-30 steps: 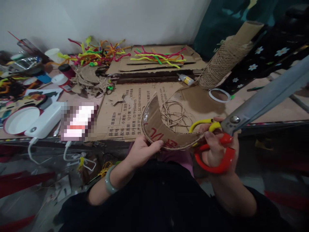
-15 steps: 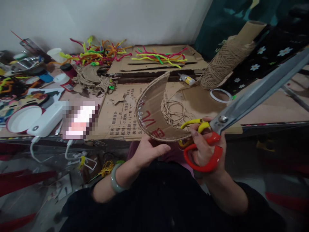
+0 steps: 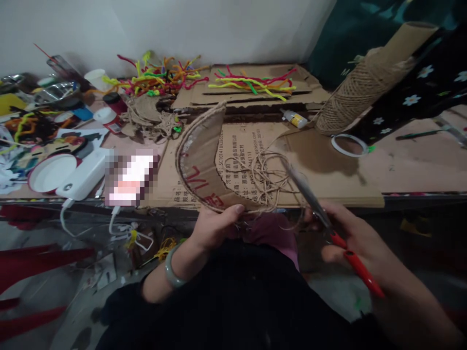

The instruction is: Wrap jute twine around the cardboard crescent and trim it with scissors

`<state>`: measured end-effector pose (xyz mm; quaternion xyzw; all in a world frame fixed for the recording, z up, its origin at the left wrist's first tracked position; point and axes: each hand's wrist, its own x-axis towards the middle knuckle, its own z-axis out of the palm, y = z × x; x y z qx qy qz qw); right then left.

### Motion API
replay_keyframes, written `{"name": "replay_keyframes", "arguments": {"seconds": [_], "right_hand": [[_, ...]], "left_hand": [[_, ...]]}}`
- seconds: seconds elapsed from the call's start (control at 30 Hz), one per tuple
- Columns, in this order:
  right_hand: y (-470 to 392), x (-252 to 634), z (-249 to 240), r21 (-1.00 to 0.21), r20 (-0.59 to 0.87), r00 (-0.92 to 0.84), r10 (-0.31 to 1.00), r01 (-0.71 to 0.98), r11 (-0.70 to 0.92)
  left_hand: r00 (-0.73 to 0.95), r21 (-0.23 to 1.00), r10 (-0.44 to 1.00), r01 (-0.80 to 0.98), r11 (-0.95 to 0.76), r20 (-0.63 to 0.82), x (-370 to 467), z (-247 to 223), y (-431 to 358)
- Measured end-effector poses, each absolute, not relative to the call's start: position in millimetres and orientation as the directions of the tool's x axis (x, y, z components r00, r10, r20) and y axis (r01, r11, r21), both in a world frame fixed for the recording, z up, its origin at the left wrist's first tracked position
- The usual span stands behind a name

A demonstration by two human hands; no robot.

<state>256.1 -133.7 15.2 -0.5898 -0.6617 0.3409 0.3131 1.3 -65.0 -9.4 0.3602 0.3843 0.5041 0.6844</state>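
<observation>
A cardboard crescent (image 3: 204, 158) edged with jute twine is gripped at its lower edge by my left hand (image 3: 215, 226), thumb on top. My right hand (image 3: 346, 233) is closed around the scissors (image 3: 317, 206), whose blades point up and to the left over the table edge. Part of the right fingers is hidden or blurred. Loose jute twine (image 3: 273, 177) lies in a tangle to the right of the crescent, and a strand runs down near the scissors. Printed flat cardboard (image 3: 233, 141) lies beneath the crescent and the twine.
A big twine spool (image 3: 357, 92) stands at the right, with a tape ring (image 3: 349, 145) and glue bottle (image 3: 294, 119) near it. Colourful pipe cleaners (image 3: 251, 86) lie at the back. A lit phone (image 3: 131, 177), white power bank (image 3: 85, 177) and round dish (image 3: 54, 172) are at left.
The scissors have swung from pointing up-right to pointing up-left and moved lower. My right hand has come away from the crescent's tip, and the crescent has shifted left.
</observation>
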Motion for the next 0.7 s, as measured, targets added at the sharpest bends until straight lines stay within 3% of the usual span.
{"name": "replay_keyframes", "arguments": {"seconds": [0.1, 0.27, 0.47, 0.7], "right_hand": [[-134, 270, 25, -0.710, -0.125, -0.227, 0.966, 0.701, 0.073], [-132, 274, 37, -0.556, -0.145, -0.292, 0.945, 0.814, 0.166], [-130, 272, 49, -0.504, -0.160, -0.300, 0.940, 0.844, 0.184], [-130, 272, 49, -0.535, -0.103, -0.313, 0.944, 0.818, 0.212]], "left_hand": [[0.196, 0.899, 0.977, -0.408, 0.158, -0.082, -3, -12, -63], [0.208, 0.900, 0.977, -0.413, 0.138, -0.054, -6, -11, -60], [0.234, 0.882, 0.972, -0.450, 0.138, -0.032, -7, -7, -59], [0.240, 0.877, 0.970, -0.457, 0.147, -0.038, -9, -15, -60]]}}
